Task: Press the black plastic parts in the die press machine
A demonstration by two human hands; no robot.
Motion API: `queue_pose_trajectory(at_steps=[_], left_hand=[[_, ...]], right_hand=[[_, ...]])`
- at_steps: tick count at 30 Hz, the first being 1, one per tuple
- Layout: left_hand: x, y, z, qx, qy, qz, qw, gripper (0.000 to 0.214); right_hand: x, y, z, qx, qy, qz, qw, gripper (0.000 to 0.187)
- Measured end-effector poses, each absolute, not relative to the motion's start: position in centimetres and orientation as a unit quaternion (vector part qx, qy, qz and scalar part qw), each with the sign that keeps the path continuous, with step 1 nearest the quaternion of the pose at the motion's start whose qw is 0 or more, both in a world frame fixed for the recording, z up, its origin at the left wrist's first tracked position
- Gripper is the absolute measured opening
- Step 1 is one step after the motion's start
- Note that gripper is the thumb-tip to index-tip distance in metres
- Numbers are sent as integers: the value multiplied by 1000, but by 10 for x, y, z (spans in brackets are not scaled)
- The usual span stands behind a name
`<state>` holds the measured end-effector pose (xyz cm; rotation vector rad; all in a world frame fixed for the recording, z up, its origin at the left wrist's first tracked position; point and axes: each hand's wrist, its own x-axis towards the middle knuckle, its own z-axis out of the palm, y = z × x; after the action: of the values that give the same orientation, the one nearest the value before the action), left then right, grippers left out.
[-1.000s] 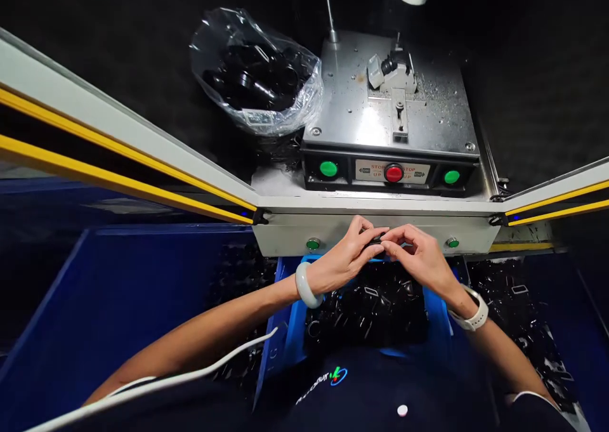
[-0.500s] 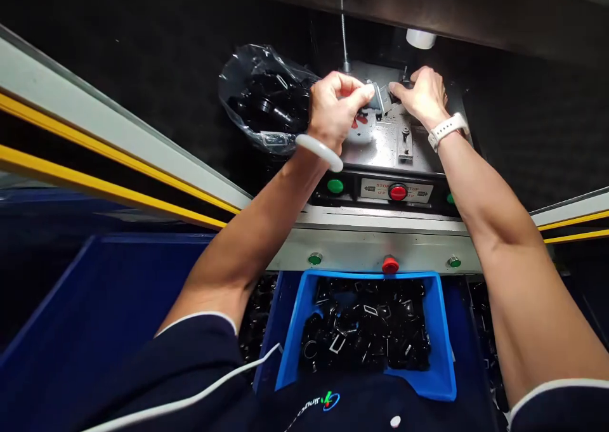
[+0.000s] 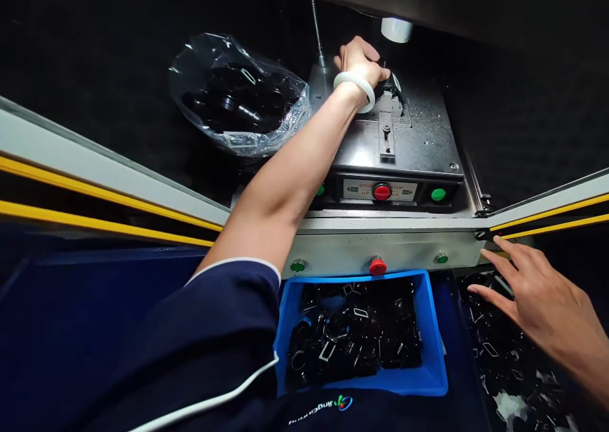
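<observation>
head view: the left hand (image 3: 362, 61) reaches far forward over the machine's steel plate (image 3: 423, 140) and sits curled on top of the small clamp fixture (image 3: 390, 105) near the plate's back edge. its fingertips are hidden behind the knuckles, so i cannot tell whether they pinch anything or only press down. a dark piece (image 3: 385, 84) shows just beside the thumb side of the hand, at the top of the fixture. a white bangle (image 3: 356, 89) rings that wrist, and a white cylinder (image 3: 396, 29) hangs just above and to the right of the hand. the right hand (image 3: 533, 295) is released, palm down with the fingers spread and nearly straight, low at the right over the loose black parts (image 3: 499, 356) in a dark bin. whether the fingertips touch them is not clear. it lies just below the end of the yellow-striped rail (image 3: 547, 207). between the arms stands a blue tray (image 3: 438, 362) heaped with more black pieces, right under the front red button (image 3: 377, 266). on the control strip above are the red stop button (image 3: 382, 192) and a green button (image 3: 438, 195). a clear plastic bag (image 3: 238, 102) of black pieces rests left of the plate, near the forearm.
</observation>
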<state>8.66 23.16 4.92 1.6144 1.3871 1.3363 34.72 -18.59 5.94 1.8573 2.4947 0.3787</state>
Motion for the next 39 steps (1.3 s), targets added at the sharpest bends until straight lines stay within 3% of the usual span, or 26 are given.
queue_pose_trajectory(at_steps=[4,8,10,14,19,26,29,34,39], left_hand=[[62,167,49,603,586,485,241,53],[15,87,34,714,495,477,135,29],[1,72,27,753,466,450,120,32],[14,103,28,756,478,424,141,41],[58,162,36,750,501,390,186,78],[68,182,50,791,472,335,198,48],[49,137,44,794,459,357,178,50],[-16,-23,-14,761,411,491,101,24],[-86,-117,-75,782,507,321,166,23]], right_hand=[[336,-191,35,605,795,28,-33,52],[327,-170,-1,615,785,-69,-28,41],[324,-161,-15,616,781,-100,-18,37],[313,-152,-27,610,781,-136,-11,33],[309,-161,-26,607,773,-182,-35,34],[318,-168,-32,621,755,-205,-53,34],[314,-164,-34,619,755,-202,-79,32],[329,-159,-51,659,733,-127,-115,27],[356,-153,-71,663,718,-146,-151,20]])
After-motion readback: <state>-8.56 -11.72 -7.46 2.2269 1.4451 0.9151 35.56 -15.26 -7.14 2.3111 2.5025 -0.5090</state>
